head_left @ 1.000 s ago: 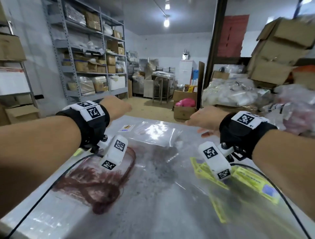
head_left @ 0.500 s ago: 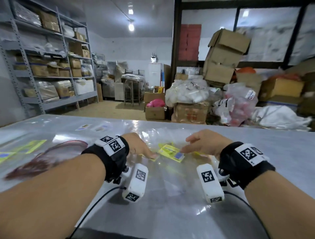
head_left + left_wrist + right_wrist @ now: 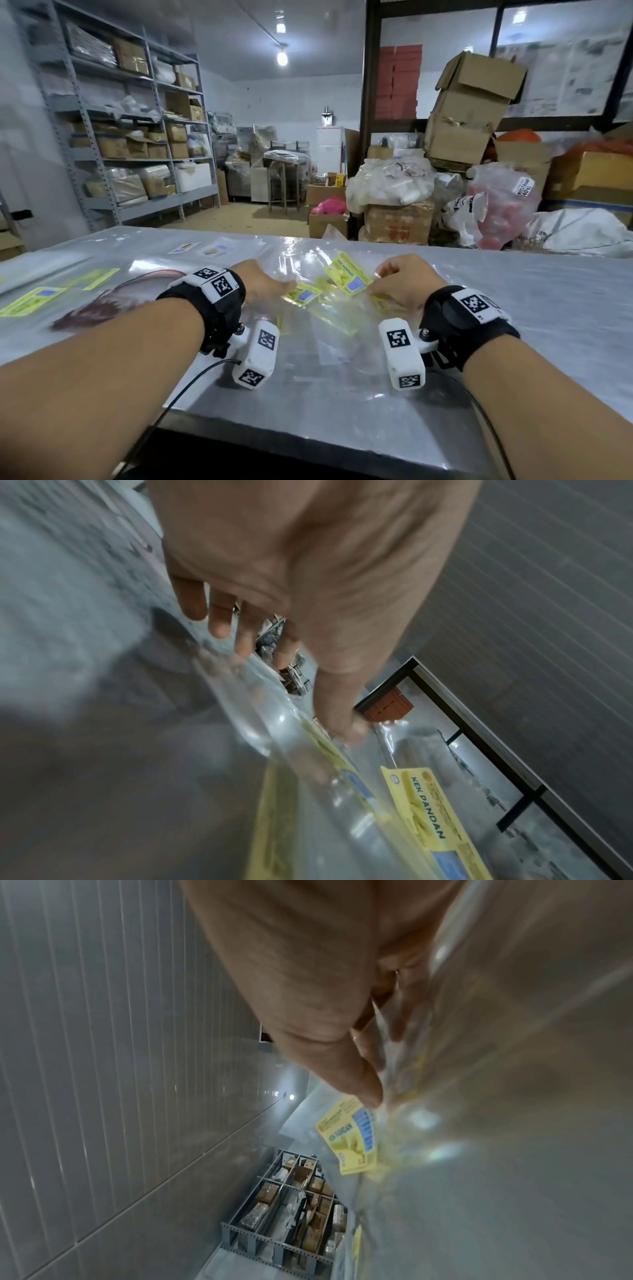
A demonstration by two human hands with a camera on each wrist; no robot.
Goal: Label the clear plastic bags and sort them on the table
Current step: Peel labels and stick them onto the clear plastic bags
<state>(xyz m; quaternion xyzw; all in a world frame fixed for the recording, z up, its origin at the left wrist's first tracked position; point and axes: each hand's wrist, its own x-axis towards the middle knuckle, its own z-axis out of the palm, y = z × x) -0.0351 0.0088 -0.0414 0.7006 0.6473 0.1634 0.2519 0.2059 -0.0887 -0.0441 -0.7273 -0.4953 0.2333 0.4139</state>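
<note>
Both hands over the middle of the steel counter point(image 3: 513, 325), on a loose heap of clear plastic bags point(image 3: 329, 308) carrying yellow labels. Left hand point(image 3: 260, 281) palm down at the heap's left edge; in the left wrist view thumb tip point(image 3: 342, 723) pressed onto the clear film beside a yellow label edge, the other fingers point(image 3: 219, 615) loosely extended and slightly apart, not plainly touching the plastic. Right hand point(image 3: 400, 277) at the heap's right edge, fingers curled; in the right wrist view thumb point(image 3: 363, 1088) and forefinger pinching a fold of clear bag just above a yellow label. Topmost label point(image 3: 349, 277) reading "KEK PANDAN", with a blue panel, tilted up off the counter between the two hands. Second label point(image 3: 303, 294) lying flat just by the left thumb. More yellow labelled bags point(image 3: 37, 298) laid flat at the counter's far left, well apart from the heap. Dark reddish bundle point(image 3: 102, 301) beside the left forearm, nature not clear. Two small pale labelled bags point(image 3: 202, 248) near the counter's far edge. Beyond the counter: metal shelves point(image 3: 137, 137) stacked with cartons on the left, cardboard boxes point(image 3: 469, 109) and filled plastic sacks piled on the right.
</note>
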